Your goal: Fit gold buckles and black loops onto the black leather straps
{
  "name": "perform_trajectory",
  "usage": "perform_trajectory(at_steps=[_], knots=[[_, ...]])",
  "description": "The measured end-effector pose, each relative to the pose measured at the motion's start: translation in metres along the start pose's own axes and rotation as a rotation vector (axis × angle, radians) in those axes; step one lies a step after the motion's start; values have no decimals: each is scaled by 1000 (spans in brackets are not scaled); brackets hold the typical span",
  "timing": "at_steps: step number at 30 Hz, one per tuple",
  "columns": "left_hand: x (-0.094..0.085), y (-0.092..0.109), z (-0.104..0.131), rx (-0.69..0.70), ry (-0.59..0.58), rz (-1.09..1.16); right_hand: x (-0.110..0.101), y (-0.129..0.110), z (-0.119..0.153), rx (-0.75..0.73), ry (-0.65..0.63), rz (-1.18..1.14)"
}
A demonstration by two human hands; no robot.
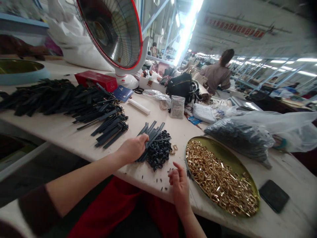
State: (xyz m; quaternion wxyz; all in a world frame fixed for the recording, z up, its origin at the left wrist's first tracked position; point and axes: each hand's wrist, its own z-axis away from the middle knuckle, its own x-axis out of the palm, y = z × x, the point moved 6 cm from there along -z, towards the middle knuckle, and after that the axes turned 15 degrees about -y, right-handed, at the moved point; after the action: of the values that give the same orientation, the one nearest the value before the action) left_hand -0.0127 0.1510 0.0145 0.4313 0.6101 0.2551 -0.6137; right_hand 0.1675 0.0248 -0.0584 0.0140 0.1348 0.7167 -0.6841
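My left hand (133,149) is closed at the near end of a small bundle of black straps (155,130), its fingertips pinching a strap. Right beside them lies a heap of small black loops (158,153). A few gold buckles (172,152) rest at the right side of this heap. My right hand (180,186) hovers near the table's front edge, between the loops and a round tray (224,155) of gold buckles. Its fingers are loosely curled and apart, and I see nothing held in them.
Rows of black straps with buckles (109,124) cover the table's left side. Behind stand a red-rimmed fan heater (116,33), a red box (96,81) and a white tube (139,106). A plastic bag (242,134) and a dark phone-like slab (274,195) lie right. Another person (216,77) is farther back.
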Motion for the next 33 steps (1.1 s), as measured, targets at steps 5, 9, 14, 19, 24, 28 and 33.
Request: perform_trajectory(at_steps=[5, 9, 14, 19, 24, 28, 33], knots=[[30, 57, 81, 265, -133, 27, 6, -21, 10, 66, -119, -245], [49, 65, 99, 130, -320, 583, 23, -25, 12, 51, -316, -173], [66, 63, 102, -169, -549, 1393, 14, -31, -19, -129, -263, 559], [69, 56, 98, -285, -554, 1623, 14, -25, -60, -204, -290, 834], [79, 50, 89, -333, -599, 1691, 18, -20, -70, -234, -350, 912], [86, 48, 82, -355, -638, 1719, 10, -24, -66, -263, -299, 802], [85, 49, 76, -326, -644, 1670, -4, -14, -45, 64, -190, 58]])
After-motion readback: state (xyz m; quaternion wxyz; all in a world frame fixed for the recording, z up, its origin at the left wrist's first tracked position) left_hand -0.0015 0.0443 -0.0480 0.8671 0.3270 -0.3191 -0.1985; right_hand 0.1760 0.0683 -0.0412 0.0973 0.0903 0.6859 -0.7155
